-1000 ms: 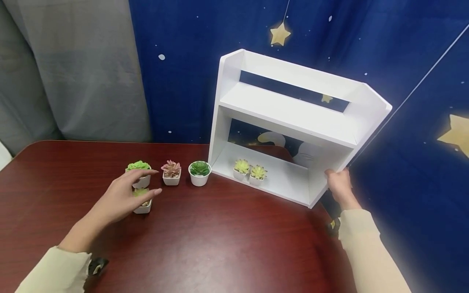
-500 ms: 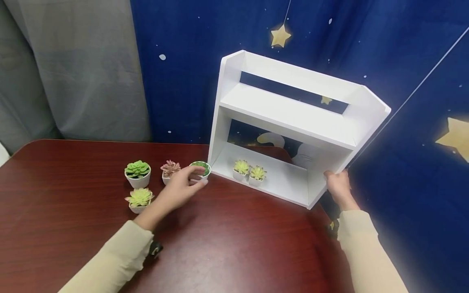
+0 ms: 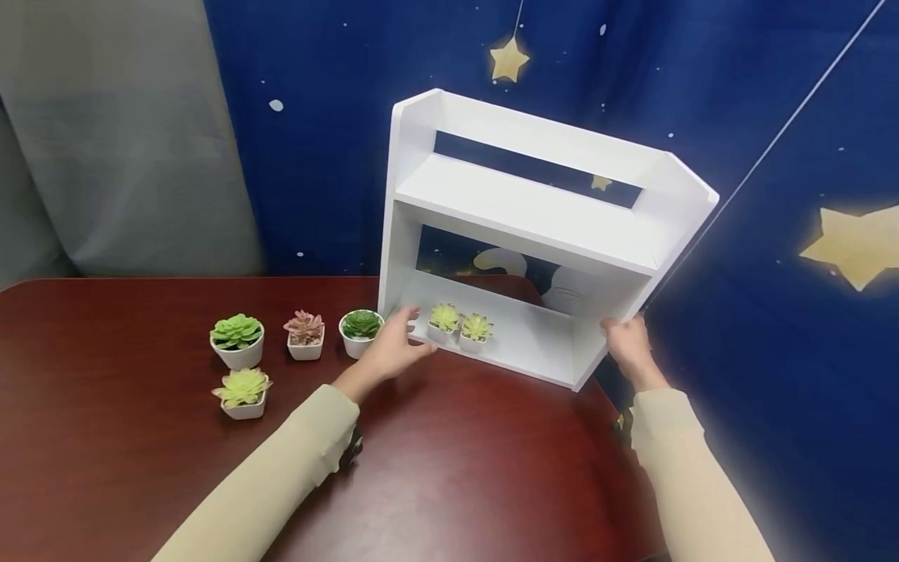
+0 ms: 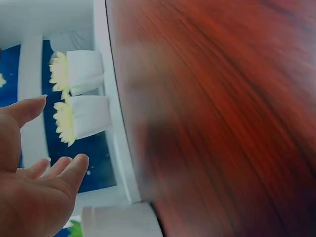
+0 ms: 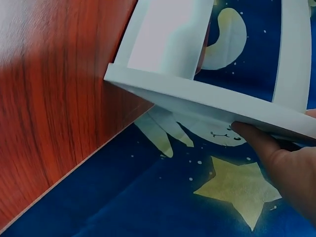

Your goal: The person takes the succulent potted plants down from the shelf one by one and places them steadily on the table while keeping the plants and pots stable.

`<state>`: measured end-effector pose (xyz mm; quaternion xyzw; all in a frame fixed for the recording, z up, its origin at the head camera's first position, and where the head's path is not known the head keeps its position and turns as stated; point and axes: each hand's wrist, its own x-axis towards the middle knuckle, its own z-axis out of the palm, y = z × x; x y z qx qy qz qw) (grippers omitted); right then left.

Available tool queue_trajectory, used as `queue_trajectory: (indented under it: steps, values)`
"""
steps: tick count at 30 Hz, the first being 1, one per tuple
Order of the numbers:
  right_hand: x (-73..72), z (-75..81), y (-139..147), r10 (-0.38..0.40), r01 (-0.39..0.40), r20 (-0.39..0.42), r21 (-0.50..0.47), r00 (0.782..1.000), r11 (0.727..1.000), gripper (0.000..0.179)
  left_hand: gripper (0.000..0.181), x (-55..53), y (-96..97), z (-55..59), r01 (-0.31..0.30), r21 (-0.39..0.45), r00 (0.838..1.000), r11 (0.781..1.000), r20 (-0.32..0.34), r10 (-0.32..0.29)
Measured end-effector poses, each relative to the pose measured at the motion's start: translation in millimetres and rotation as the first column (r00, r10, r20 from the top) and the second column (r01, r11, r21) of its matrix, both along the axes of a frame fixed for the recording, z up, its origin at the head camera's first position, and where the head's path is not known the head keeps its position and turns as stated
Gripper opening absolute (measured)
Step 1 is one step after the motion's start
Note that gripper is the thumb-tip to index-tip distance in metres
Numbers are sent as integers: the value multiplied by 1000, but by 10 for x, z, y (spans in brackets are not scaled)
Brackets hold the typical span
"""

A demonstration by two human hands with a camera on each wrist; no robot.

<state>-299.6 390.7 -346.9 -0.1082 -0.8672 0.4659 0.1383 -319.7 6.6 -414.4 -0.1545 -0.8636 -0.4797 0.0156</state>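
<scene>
A white two-tier shelf point(image 3: 534, 211) stands on the table, angled toward the left. My right hand point(image 3: 630, 351) grips its right side panel, the thumb point(image 5: 261, 140) lying along the panel's outer face. Two small yellow-green potted succulents, the left one point(image 3: 443, 321) and the right one point(image 3: 475, 331), sit side by side on the lower board. My left hand point(image 3: 389, 353) reaches to the board's front left, fingers and thumb spread and nothing between them. In the left wrist view, the nearer white pot point(image 4: 91, 116) stands just beyond its fingertips. A dark green succulent point(image 3: 360, 328) is beside the left wrist.
Left on the dark red table point(image 3: 492, 468) are a bright green succulent point(image 3: 237, 339), a pink one point(image 3: 305, 336) and a yellow-green one point(image 3: 242, 393). A blue star-patterned curtain point(image 3: 316, 156) hangs behind. The table edge point(image 5: 74, 170) runs by the shelf's right side.
My left hand has moved right, from the left-hand pots past the dark green succulent to the shelf's lower board. The right hand keeps its hold. The head view has turned slightly right.
</scene>
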Motion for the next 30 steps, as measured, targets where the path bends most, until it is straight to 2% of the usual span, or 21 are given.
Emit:
queue_trajectory:
  steps: [3,6,11,17,22,30]
  values:
    - [-8,5,1,0,0,5,0,1000,1000,51,84,-98,78,-39,-5,-27,999,1000,35,6]
    - [-1,3,8,-6,6,6,2,1000,1000,51,87,-177,160,-66,-13,-9,997,1000,78,13]
    - [3,-9,-5,32,-32,-7,14,999,999,50,92,-274,239,-130,-52,24,991,998,122,49]
    - [-5,-36,7,25,-25,-16,29,1000,999,51,96,-373,303,-221,-68,-19,991,997,112,70]
    - [-22,-53,14,-1,1,1,27,1000,1000,52,96,-412,360,-268,-113,-65,987,991,105,120]
    - [19,-10,-6,-30,30,12,28,999,999,55,89,-414,490,-296,-190,-31,977,981,88,192]
